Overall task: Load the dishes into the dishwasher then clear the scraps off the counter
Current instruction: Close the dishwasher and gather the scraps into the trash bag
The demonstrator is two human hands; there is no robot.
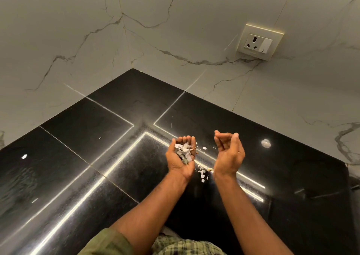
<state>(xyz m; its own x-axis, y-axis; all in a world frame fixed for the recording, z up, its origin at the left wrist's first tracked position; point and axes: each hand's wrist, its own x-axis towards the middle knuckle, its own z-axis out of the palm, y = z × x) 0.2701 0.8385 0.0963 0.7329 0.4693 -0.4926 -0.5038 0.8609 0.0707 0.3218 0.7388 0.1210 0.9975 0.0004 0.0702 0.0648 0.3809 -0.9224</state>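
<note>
Left hand (181, 157) cupping ragged white scraps (183, 150), glossy black counter (87, 157)

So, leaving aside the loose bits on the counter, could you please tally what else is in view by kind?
Hands: 2 (left hand, right hand)
Handfuls of scraps: 1, in the left hand
Wall socket: 1
Switch: 1
Total: 5
</note>
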